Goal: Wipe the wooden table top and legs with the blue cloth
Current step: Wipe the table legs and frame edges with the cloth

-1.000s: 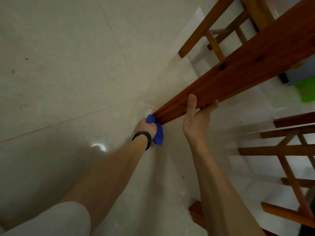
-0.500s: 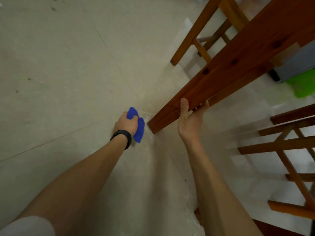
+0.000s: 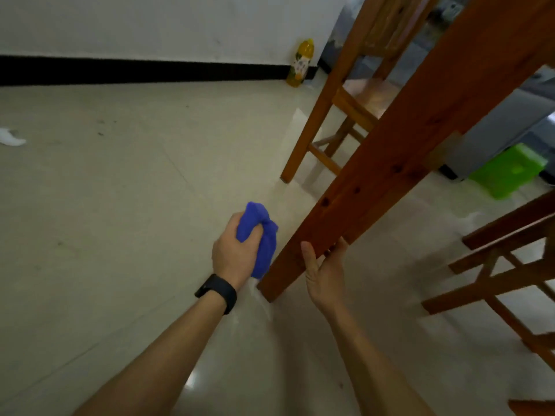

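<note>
While left hand (image 3: 237, 250) clenches blue cloth (image 3: 259, 235), right hand (image 3: 326, 271) clasps table leg (image 3: 375, 187).

Table leg (image 3: 387, 175) cut off at the top edge, table top out of view, right hand (image 3: 326, 273) fingers hidden behind the leg, yellow bottle (image 3: 301, 63) label too blurred to read

I see the cloth (image 3: 259, 235) just left of the table leg (image 3: 387, 175); chair (image 3: 345, 103) behind it; bottle (image 3: 301, 63) against the far wall (image 3: 150, 22).
</note>
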Demonstrator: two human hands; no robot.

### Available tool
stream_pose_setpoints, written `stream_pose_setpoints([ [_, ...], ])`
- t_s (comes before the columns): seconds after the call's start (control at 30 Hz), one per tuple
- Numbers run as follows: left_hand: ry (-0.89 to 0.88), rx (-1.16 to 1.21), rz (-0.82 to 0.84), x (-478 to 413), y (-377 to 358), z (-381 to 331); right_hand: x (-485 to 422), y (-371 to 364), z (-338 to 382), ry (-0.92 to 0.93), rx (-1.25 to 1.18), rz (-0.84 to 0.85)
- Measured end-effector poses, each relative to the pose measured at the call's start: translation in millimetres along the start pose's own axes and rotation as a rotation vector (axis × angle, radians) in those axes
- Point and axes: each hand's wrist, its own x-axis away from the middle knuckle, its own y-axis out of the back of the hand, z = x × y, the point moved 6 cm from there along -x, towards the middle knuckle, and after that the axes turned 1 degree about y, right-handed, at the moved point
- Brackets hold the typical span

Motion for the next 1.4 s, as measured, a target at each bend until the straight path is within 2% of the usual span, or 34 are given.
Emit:
stream_pose_setpoints([
  [0.17,-0.315,0.044,0.017,2,7,-84,8,24,-11,-0.091,0.159,0.276],
  [0.23,-0.471,0.005,-0.007,16,4,-107,15,37,-4,-0.093,0.084,0.236],
  [0.33,-0.681,-0.141,-0.032,36,-13,-125,17,52,32,0.028,-0.09,0.107],
  [0.43,-0.766,-0.386,0.011,44,-44,-111,13,65,68,0.141,-0.194,0.018],
  [0.47,-0.725,-0.497,0.064,43,-53,-96,12,67,73,0.15,-0.218,0.007],
  [0.57,-0.425,-0.919,0.347,35,-57,-16,15,64,76,0.131,-0.257,0.033],
  [0.63,-0.328,-1.102,0.536,35,-46,37,21,60,70,0.101,-0.237,0.059],
  [0.7,-0.215,-1.03,0.544,31,-25,57,22,56,58,0.078,-0.216,0.074],
  [0.77,-0.139,-0.901,0.423,23,-7,53,23,54,51,0.07,-0.198,0.084],
  [0.87,-0.248,-0.654,0.177,19,1,16,23,49,46,0.052,-0.224,0.058],
  [0.93,-0.384,-0.475,0.125,32,-13,-10,21,47,44,0.031,-0.286,0.011],
  [1.03,-0.465,-0.573,0.24,54,-60,-4,19,43,44,0.015,-0.326,-0.004],
  [1.1,-0.261,-0.684,0.362,56,-76,42,19,42,43,-0.011,-0.326,-0.002],
  [1.13,-0.164,-0.805,0.485,62,-78,74,19,41,41,-0.02,-0.319,0.005],
  [1.17,-0.14,-0.938,0.664,76,-77,102,19,40,40,-0.028,-0.305,0.013],
  [1.2,-0.093,-1.027,0.768,85,-69,130,20,40,40,-0.03,-0.284,0.012],
  [1.23,-0.05,-1.019,0.774,88,-58,146,20,40,39,-0.023,-0.254,0.003],
  [1.3,0.052,-0.886,0.684,78,-40,159,19,40,36,-0.001,-0.172,-0.017],
  [1.4,0.116,-0.725,0.627,49,-28,150,22,33,27,0.015,-0.08,-0.057],
])
